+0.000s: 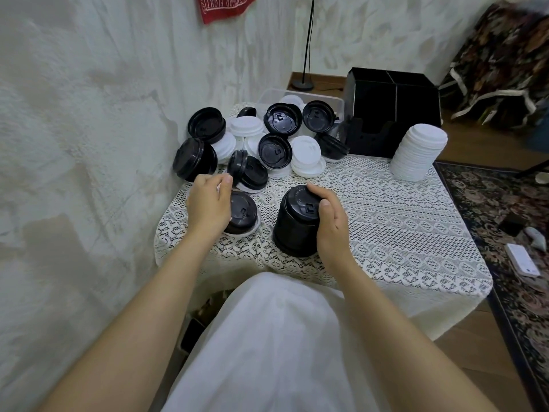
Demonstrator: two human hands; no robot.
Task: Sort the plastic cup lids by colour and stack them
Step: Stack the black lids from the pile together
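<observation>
Head: lace-clothed table (386,221) w/ lid pile (274,150) by wall (74,114); rug (490,203) rt.

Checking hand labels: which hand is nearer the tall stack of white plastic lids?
Right. The right hand grips the black plastic lid stack, left of the tall white lid stack; the left hand is farther left.

Black lid stack (297,224), white lid stack (419,153), mixed pile of black and white lids (274,150), cream lace tablecloth (401,227) with looped openwork pattern, black organiser box (392,114), dark floral rug (505,209), red cloth (222,5) with white lettering
</observation>
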